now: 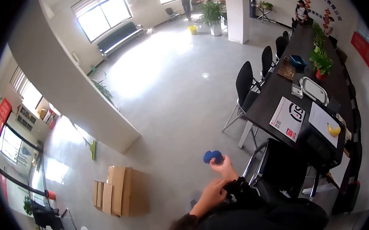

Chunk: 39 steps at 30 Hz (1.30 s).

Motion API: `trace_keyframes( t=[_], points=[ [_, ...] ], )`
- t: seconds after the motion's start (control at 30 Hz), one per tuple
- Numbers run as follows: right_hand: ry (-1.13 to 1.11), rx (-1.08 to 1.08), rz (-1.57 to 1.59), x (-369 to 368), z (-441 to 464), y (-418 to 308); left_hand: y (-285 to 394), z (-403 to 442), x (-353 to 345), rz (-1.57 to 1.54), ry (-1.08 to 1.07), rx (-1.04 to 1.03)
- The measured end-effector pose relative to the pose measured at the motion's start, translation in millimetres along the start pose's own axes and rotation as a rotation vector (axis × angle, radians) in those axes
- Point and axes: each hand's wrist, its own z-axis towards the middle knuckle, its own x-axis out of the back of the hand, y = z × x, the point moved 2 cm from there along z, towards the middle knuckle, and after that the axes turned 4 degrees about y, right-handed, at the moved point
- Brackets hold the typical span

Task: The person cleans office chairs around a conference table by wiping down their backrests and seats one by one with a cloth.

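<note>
My right hand (223, 166) is closed around a small deep-blue object (213, 156) with two rounded lobes. Its exact kind I cannot make out. My left hand (215, 191) reaches across from below, its fingers closed at the dark cuff (232, 187) on my right wrist. Part of that grip is hidden by the hand itself. Both hands are out over the grey floor, left of a black chair (281, 166).
A cardboard box (117, 191) stands on the floor at lower left, near a white pillar (80, 78). On the right, a long dark table (266, 108) carries a banana (333, 130), a printed board (288, 118), trays and plants. Black chairs line it. Several people are far back.
</note>
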Motion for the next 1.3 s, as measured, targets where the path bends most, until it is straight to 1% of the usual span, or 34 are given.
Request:
trace_keyframes(
  t=[0.07, 0.1, 0.17, 0.2, 0.27, 0.3, 0.33, 0.37, 0.4, 0.43, 0.5, 0.53, 0.57, 0.6, 0.63, 0.67, 0.7, 0.73, 0.77, 0.8, 0.83, 0.87, 0.9, 0.93, 0.97, 1.0, 1.03, 1.1, 1.13, 1.2, 1.23, 1.3],
  points=[
    [0.021, -0.002, 0.035, -13.3, 13.9, -4.7, -22.4, 30.4, 10.2, 0.054, -0.014, -0.119],
    [0.052, -0.012, 0.053, -20.4, 23.5, -7.1, -33.0, 47.1, 18.2, 0.057, -0.034, -0.134],
    [0.021, 0.033, 0.05, -39.5, 50.8, -12.6, -59.7, 79.2, 45.3, 0.066, -0.001, -0.048],
    [0.0, 0.077, 0.022, -53.7, 68.7, -17.4, -79.9, 97.5, 61.3, 0.077, -0.019, -0.069],
    [-0.037, 0.115, -0.02, -82.7, 94.9, -25.4, -125.2, 135.0, 94.3, 0.119, 0.069, 0.015],
    [-0.075, 0.141, -0.076, -101.4, 101.0, -25.5, -136.0, 156.2, 114.7, 0.116, 0.057, 0.0],
    [-0.082, 0.157, -0.071, -122.0, 106.7, -27.4, -146.3, 177.5, 136.5, 0.119, 0.098, 0.037],
    [-0.061, 0.22, -0.207, -141.2, 102.0, -26.1, -154.1, 194.0, 154.6, 0.12, 0.136, 0.082],
    [-0.035, 0.275, -0.338, -153.9, 98.1, -21.9, -160.0, 208.2, 170.0, 0.115, 0.121, 0.081],
    [-0.037, 0.279, -0.321, -166.9, 95.3, -14.6, -166.4, 226.4, 188.4, 0.145, 0.105, 0.082],
    [-0.141, 0.531, -0.7, -206.6, 85.0, -8.2, -178.6, 269.7, 216.0, 0.182, 0.08, 0.056],
    [-0.141, 0.544, -0.684, -222.9, 78.6, -4.8, -181.9, 287.9, 223.1, 0.229, 0.079, 0.029],
    [-0.176, 0.547, -0.734, -237.5, 68.7, 3.1, -184.1, 301.8, 227.4, 0.275, 0.071, 0.007],
    [-0.207, 0.546, -0.779, -245.6, 66.2, 7.7, -185.3, 315.7, 228.2, 0.273, 0.043, 0.004],
    [-0.198, 0.553, -0.752, -248.0, 72.4, 4.1, -184.0, 332.4, 226.6, 0.315, 0.033, -0.054],
    [-0.267, 0.528, -0.843, -252.8, 80.3, -1.3, -183.2, 349.7, 224.4, 0.358, 0.027, -0.118],
    [-0.339, 0.506, -0.936, -270.3, 75.1, 1.9, -185.1, 366.5, 220.7, 0.361, 0.006, -0.131],
    [-0.295, 0.515, -1.018, -282.5, 66.1, 3.3, -187.5, 383.2, 214.9, 0.355, -0.049, -0.154],
    [-0.292, 0.523, -1.0, -291.1, 71.5, -6.8, -191.7, 397.5, 207.3, 0.347, -0.103, -0.174],
    [-0.317, 0.55, -1.07, -296.6, 77.1, -17.8, -202.0, 412.5, 199.3, 0.471, -0.07, -0.361],
    [-0.344, 0.575, -1.144, -305.5, 81.5, -28.4, -209.9, 427.2, 195.7, 0.47, -0.082, -0.365],
    [-0.341, 0.578, -1.137, -320.0, 80.3, -39.8, -217.5, 442.1, 189.0, 0.413, -0.289, -0.194],
    [-0.281, 0.602, -1.202, -335.8, 75.8, -53.4, -224.2, 455.1, 181.4, 0.354, -0.489, -0.019],
    [-0.224, 0.624, -1.267, -348.9, 76.4, -65.2, -228.3, 466.4, 176.7, 0.36, -0.492, -0.018],
    [-0.232, 0.625, -1.258, -358.4, 85.6, -78.9, -233.0, 475.7, 172.9, 0.254, -0.437, 0.007],
    [-0.32, 0.67, -1.295, -371.3, 95.0, -97.0, -236.8, 489.1, 168.5, 0.151, -0.381, 0.025],
    [-0.411, 0.718, -1.328, -384.4, 104.8, -114.1, -240.7, 502.6, 164.3, 0.166, -0.384, 0.015],
    [-0.436, 0.719, -1.329, -419.7, 110.6, -138.6, -244.1, 531.7, 162.0, 0.083, -0.376, 0.031],
    [-0.396, 0.769, -1.413, -435.8, 113.9, -150.8, -246.6, 550.2, 160.2, 0.094, -0.389, 0.032],
    [-0.31, 0.844, -1.552, -467.1, 101.2, -167.8, -251.9, 578.6, 156.1, 0.231, -0.409, 0.154],
    [-0.296, 0.835, -1.54, -478.2, 101.2, -174.8, -256.7, 594.1, 155.7, 0.137, -0.426, 0.17],
    [-0.427, 1.081, -1.325, -497.0, 96.9, -192.8, -273.1, 621.7, 148.5, 0.031, -0.428, 0.162]
  ],
)
